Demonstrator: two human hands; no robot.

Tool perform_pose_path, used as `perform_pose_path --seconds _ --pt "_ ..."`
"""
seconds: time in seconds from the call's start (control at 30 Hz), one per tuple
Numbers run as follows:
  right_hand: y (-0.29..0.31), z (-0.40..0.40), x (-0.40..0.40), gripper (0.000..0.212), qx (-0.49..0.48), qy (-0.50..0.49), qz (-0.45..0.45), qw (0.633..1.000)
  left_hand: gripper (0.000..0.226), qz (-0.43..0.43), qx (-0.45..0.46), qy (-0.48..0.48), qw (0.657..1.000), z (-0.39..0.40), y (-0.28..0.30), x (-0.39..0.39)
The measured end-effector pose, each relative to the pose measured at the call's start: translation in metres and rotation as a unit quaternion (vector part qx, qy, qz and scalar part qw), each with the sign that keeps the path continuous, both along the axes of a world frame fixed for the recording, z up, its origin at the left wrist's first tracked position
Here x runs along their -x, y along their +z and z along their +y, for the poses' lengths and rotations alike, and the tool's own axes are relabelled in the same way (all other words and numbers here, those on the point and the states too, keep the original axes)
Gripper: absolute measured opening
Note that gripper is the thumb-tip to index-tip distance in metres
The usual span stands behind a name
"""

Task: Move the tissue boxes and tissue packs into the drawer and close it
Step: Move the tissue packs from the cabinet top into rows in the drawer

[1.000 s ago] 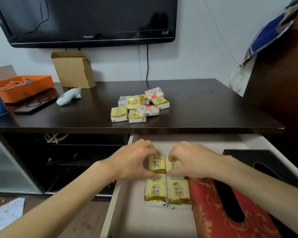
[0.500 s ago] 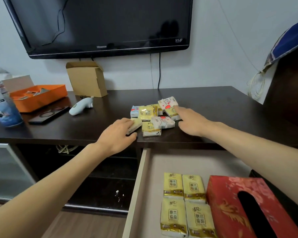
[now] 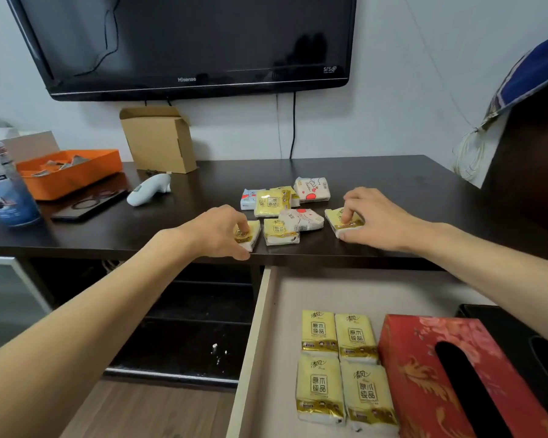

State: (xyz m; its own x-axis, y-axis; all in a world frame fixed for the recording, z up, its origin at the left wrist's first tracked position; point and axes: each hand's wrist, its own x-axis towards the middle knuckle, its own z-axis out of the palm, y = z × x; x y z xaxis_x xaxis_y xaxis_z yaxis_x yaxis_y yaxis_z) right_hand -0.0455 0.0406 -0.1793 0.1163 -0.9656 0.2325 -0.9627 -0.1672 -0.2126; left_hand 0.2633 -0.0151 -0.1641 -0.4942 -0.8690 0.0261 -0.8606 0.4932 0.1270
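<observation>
Several small tissue packs [image 3: 280,207] lie in a cluster on the dark cabinet top [image 3: 393,181]. My left hand [image 3: 217,230] grips a yellow pack [image 3: 250,235] at the cluster's left, near the front edge. At the cluster's right, my right hand [image 3: 374,219] grips another yellow pack [image 3: 340,221]. Below, the drawer [image 3: 250,343] is pulled open. It holds several yellow packs [image 3: 339,365] in a neat block, a red tissue box [image 3: 424,374] to their right and a black tissue box [image 3: 525,336] at the far right, partly hidden by my right arm.
On the cabinet's left stand an orange tray [image 3: 70,172], a water bottle [image 3: 4,191], a dark phone-like slab [image 3: 89,205], a white handheld device [image 3: 149,192] and an open cardboard box [image 3: 159,139]. A TV [image 3: 187,42] hangs above. A dark wardrobe [image 3: 538,159] bounds the right.
Both hands left the packs arranged in the drawer and rose to the cabinet top. Each has closed on a yellow pack, and the right one has drawn its pack away from the cluster.
</observation>
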Motion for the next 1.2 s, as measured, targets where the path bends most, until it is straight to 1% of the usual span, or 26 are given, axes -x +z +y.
perform_pose_path --seconds 0.1,0.17,0.23,0.3,0.37,0.47,0.53,0.6,0.63,0.7,0.77,0.83,0.97,1.07,1.2 --pt "0.007 0.0 0.002 0.022 -0.075 -0.016 -0.062 0.995 0.047 -0.001 -0.03 0.008 1.0 0.0 0.002 0.0" --pt "0.014 0.002 0.003 0.024 -0.104 -0.023 -0.05 0.993 0.043 0.004 -0.054 0.012 0.998 0.001 0.003 -0.002" --pt "0.022 0.006 0.001 0.031 -0.105 -0.026 -0.003 0.994 0.038 0.002 -0.051 0.009 0.999 0.003 0.003 -0.006" --pt "0.024 0.009 -0.001 0.039 -0.096 -0.031 0.014 0.995 0.04 -0.002 -0.024 0.009 1.0 0.004 0.002 -0.009" --pt "0.023 0.017 -0.002 0.046 -0.087 -0.032 -0.01 0.996 0.049 0.011 -0.015 0.012 1.0 0.008 0.0 -0.01" --pt "0.024 0.037 -0.002 0.055 -0.047 -0.026 -0.059 0.997 0.063 0.076 -0.049 0.018 0.996 0.026 0.005 -0.009" --pt "0.023 0.058 -0.006 0.067 -0.025 -0.016 -0.089 0.996 0.067 0.088 -0.033 0.005 0.996 0.047 0.01 -0.01" --pt "0.019 0.089 -0.012 0.083 -0.041 0.002 -0.115 0.993 0.071 0.11 -0.027 -0.024 0.993 0.079 0.012 -0.012" --pt "0.015 0.107 -0.016 0.085 -0.054 0.015 -0.124 0.991 0.073 0.126 -0.04 -0.043 0.99 0.097 0.011 -0.012" --pt "0.004 0.145 -0.025 0.081 -0.08 0.044 -0.122 0.988 0.07 0.148 -0.083 -0.096 0.981 0.134 -0.001 -0.012" --pt "-0.01 0.177 -0.034 0.077 -0.094 0.069 -0.076 0.99 0.059 0.155 -0.14 -0.145 0.967 0.165 -0.02 -0.01" --pt "-0.022 0.201 -0.042 0.074 -0.123 0.092 -0.038 0.987 0.057 0.139 -0.174 -0.178 0.959 0.187 -0.039 -0.007" --pt "-0.043 0.227 -0.047 0.071 -0.193 0.126 0.007 0.973 0.059 0.085 -0.171 -0.235 0.953 0.207 -0.063 0.001" --pt "-0.05 0.233 -0.047 0.057 -0.192 0.156 0.048 0.968 0.049 0.076 -0.186 -0.268 0.942 0.211 -0.069 0.002" --pt "-0.054 0.234 -0.045 0.052 -0.217 0.184 0.05 0.957 0.042 0.052 -0.204 -0.298 0.931 0.212 -0.073 -0.001"
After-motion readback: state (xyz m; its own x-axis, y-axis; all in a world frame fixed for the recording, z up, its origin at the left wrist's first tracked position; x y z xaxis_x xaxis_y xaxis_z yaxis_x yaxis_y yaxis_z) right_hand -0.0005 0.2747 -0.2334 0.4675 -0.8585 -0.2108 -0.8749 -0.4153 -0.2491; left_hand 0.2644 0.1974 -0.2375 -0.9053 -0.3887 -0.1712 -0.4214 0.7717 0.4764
